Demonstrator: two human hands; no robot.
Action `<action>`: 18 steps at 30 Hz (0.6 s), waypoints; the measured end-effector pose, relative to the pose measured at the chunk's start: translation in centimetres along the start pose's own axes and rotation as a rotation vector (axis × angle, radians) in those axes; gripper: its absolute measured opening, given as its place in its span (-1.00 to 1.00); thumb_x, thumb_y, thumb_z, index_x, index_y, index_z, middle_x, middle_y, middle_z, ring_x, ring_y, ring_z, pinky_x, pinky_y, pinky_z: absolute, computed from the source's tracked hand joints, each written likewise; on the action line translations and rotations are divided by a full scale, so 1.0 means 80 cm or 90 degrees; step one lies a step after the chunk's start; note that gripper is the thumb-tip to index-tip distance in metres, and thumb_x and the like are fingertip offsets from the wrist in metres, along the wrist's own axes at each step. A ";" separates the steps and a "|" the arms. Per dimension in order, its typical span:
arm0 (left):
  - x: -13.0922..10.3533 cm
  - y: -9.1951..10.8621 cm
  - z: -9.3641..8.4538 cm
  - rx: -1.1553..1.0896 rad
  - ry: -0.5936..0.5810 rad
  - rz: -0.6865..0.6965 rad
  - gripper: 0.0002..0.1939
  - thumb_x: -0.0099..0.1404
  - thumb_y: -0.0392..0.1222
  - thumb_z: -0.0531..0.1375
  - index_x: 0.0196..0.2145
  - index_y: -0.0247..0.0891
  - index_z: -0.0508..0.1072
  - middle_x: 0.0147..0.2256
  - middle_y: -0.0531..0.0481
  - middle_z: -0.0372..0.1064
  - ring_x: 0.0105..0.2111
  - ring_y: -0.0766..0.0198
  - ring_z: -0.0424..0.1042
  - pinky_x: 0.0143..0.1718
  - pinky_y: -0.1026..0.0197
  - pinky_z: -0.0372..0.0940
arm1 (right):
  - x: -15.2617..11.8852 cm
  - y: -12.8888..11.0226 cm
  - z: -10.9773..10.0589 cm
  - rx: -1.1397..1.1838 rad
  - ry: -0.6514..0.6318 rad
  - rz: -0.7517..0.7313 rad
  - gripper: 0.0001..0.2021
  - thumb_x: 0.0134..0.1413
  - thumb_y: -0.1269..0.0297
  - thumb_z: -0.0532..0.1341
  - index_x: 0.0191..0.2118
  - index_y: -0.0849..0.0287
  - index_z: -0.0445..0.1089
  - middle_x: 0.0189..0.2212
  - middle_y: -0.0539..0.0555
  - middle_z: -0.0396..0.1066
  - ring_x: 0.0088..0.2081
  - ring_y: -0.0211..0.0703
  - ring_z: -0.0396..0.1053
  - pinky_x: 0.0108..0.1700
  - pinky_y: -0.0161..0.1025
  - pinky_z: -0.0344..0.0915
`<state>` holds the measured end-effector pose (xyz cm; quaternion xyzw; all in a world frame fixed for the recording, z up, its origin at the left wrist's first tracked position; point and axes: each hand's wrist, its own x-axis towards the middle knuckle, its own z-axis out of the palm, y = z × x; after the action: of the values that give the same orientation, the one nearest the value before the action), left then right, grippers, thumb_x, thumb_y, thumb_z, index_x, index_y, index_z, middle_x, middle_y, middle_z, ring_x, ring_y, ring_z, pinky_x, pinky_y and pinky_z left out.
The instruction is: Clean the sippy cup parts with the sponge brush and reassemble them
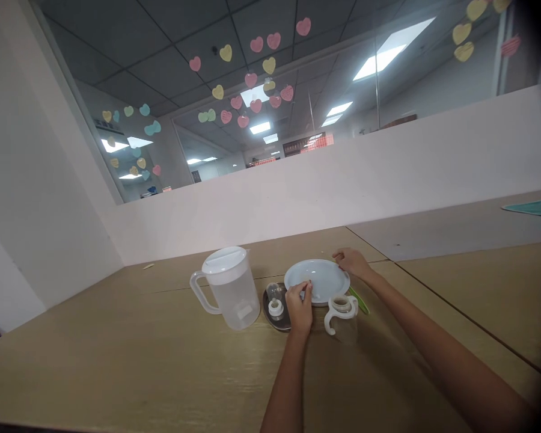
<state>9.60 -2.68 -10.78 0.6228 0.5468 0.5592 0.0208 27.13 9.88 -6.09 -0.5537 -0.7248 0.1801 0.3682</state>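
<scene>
My left hand (300, 305) is over the near-left rim of a shallow white bowl (323, 278), its thumb and fingertips pinched together. Whatever lies in the pinch is too small to make out. At the bowl's far-right rim, my right hand (353, 263) has its fingers and thumb closed about the edge. A feeding bottle without its top (345, 322), with a white handled collar, stands just in front of the bowl. Left of my left hand, a dark round tray (283, 323) carries a white bottle teat ring (276, 308) and a clear cap (274, 291).
A translucent lidded pitcher (234, 294) stands left of the tray. Something long and green (359, 300) lies by the bowl's right side. The wooden table (139, 355) meets a white wall (234, 210) at the back. A teal cloth (536, 207) lies far right.
</scene>
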 end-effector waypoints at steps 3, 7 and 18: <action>0.001 -0.002 0.001 -0.024 0.003 -0.003 -0.72 0.26 -0.09 0.06 -0.25 -0.27 0.51 -0.24 -0.11 0.49 -0.22 0.21 0.42 -0.14 0.14 0.27 | 0.001 0.005 0.009 -0.044 0.002 -0.013 -0.79 -0.12 0.42 0.13 -0.35 0.20 0.50 -0.32 0.10 0.50 -0.24 -0.17 0.41 -0.23 -0.37 0.20; 0.000 0.000 0.000 -0.002 -0.002 0.003 -0.73 0.25 -0.10 0.07 -0.28 -0.27 0.51 -0.27 -0.11 0.49 -0.24 0.20 0.42 -0.15 0.13 0.26 | 0.008 0.025 0.017 -0.069 0.027 0.010 -0.74 0.00 0.38 0.06 -0.29 0.20 0.49 -0.21 0.13 0.47 -0.14 -0.12 0.38 -0.17 -0.33 0.19; -0.004 0.006 -0.001 0.034 0.013 -0.030 -0.76 0.26 -0.09 0.07 -0.33 -0.23 0.49 -0.33 -0.05 0.46 -0.27 0.19 0.38 -0.16 0.13 0.20 | 0.112 0.064 0.060 0.035 -0.057 0.028 -0.80 -0.05 0.48 0.11 -0.36 0.23 0.48 -0.35 0.09 0.48 -0.23 -0.15 0.40 -0.24 -0.34 0.24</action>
<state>9.95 -3.13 -10.67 0.6042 0.5762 0.5503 0.0114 26.02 20.64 -9.66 -0.5505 -0.7232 0.2325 0.3463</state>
